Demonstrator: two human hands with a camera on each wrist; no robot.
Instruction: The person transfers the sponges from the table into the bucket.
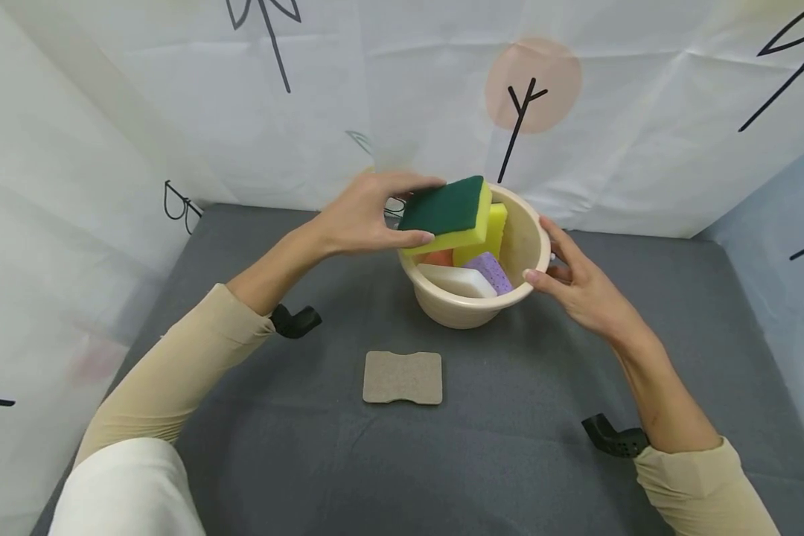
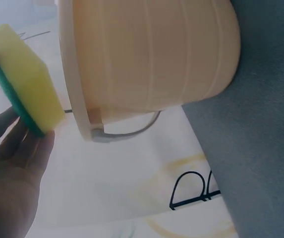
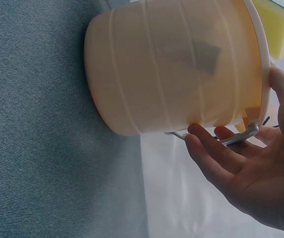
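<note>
My left hand [image 1: 365, 214] pinches a sponge [image 1: 445, 207] with a dark green scouring face and a yellow body, thumb at the near side and fingers at the far side. The sponge is tilted over the left part of a cream bucket [image 1: 457, 314]; in the left wrist view, it shows beside the rim. On the bucket's right side, my right hand [image 1: 586, 290] grips the rim, its thumb at the edge and its fingers outside by the metal handle [image 3: 238, 136]. Inside lie a yellow sponge [image 1: 497, 229], a purple sponge [image 1: 489, 269], a white block [image 1: 457, 281] and a partly hidden orange thing [image 1: 438, 257].
The bucket stands upright on a grey cloth-covered table [image 1: 509, 432], near its back edge. In front of it lies a flat beige-grey piece [image 1: 403, 378] with notched long sides. Printed white curtains [image 1: 429, 89] hang behind and at the sides.
</note>
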